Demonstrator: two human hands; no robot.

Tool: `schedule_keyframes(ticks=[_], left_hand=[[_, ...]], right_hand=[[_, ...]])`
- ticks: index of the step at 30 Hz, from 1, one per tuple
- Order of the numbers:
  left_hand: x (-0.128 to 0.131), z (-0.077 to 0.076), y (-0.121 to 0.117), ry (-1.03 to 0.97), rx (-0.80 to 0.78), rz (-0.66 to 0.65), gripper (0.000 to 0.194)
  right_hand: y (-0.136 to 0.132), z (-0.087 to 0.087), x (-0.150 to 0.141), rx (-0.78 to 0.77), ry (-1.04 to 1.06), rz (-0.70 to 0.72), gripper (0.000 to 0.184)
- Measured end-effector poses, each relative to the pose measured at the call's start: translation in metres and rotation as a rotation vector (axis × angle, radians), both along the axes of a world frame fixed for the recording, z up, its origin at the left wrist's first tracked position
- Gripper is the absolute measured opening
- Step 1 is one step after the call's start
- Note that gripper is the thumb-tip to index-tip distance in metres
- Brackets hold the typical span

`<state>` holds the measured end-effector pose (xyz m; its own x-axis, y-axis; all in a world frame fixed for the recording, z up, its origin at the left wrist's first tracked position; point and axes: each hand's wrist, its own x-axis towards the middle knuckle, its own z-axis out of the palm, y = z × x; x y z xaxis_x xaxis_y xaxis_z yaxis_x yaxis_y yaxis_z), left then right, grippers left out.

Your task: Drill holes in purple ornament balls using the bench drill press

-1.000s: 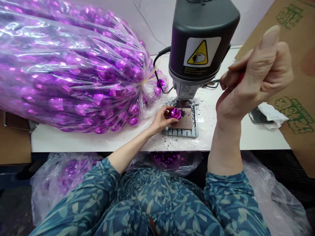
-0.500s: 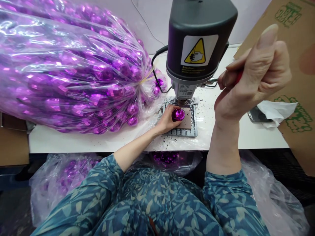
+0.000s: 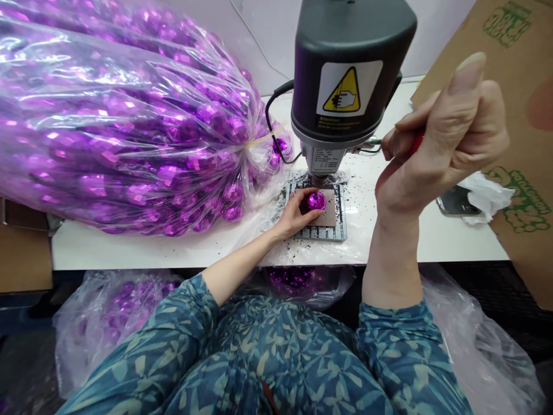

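While lots of shiny purple balls sit in the big clear bag (image 3: pixel 129 127) at the left, I can't tell if those are done or still waiting. Next to it, the left hand (image 3: pixel 294 216) has its thumb and fingers pinched on one purple ball (image 3: pixel 317 200), over the brown board (image 3: pixel 329 210) on the metal plate (image 3: pixel 341 231). Dark bits (image 3: pixel 298 248) lie around, so some work looks done, but this ball seems only partway. I can't see if the black machine (image 3: pixel 345 46) touches it. The right hand (image 3: pixel 444 138) is curled tight around a red handle (image 3: pixel 418 140).

For room, the bag crowds the left side. The front edge of the white table (image 3: pixel 108 248) is near the plate. Some tabletop shows between plate and right wrist. Farther right are a phone (image 3: pixel 458 202), white paper (image 3: pixel 490 196) and a big box (image 3: pixel 518 75).
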<state>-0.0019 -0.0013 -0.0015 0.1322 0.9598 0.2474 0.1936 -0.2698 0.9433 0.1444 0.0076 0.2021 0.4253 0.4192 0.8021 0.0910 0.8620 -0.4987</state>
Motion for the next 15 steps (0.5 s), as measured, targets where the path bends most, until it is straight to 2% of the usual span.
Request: schedule_keyframes(ticks=[3,8,15], left_hand=[[0.001,-0.002,0.0,-0.037,-0.013,0.01,0.07],[0.002,-0.004,0.001,-0.036,-0.001,0.021,0.067],[0.002,-0.006,0.002,-0.061,-0.003,0.024,0.066]], right_hand=[[-0.006,-0.003,-0.001,-0.014,0.005,-0.029,0.052],[-0.011,-0.016,-0.003,0.013,0.094,-0.019,0.051],[0.003,-0.038,-0.002,0.14,0.125,-0.076,0.06]])
